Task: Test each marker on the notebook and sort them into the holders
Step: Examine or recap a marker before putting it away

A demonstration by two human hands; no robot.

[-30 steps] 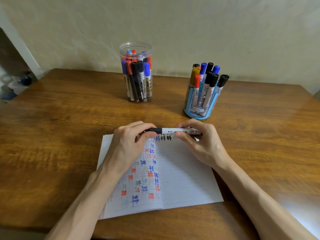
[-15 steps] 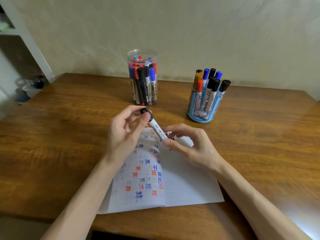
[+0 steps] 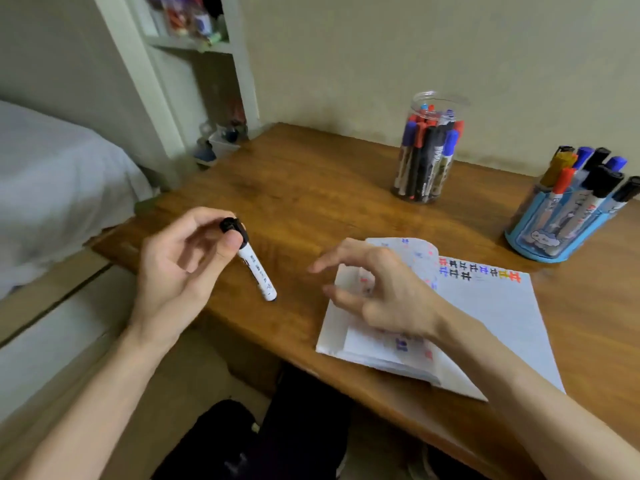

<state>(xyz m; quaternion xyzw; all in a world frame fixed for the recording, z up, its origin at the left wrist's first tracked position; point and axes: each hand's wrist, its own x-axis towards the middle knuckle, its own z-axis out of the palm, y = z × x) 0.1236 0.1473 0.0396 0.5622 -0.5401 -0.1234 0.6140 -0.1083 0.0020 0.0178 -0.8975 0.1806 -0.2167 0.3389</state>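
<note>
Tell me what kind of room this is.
Probably a bedroom or home study corner: a brown wooden desk stands beside a bed with white bedding and a white shelving unit holding small clutter.

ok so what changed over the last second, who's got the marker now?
The right hand let go of the marker. The left hand alone now pinches its black-capped end and has carried it left, off the notebook. The camera swung left too. The clear jar and blue holder look unchanged, and the cap is still on.
</note>
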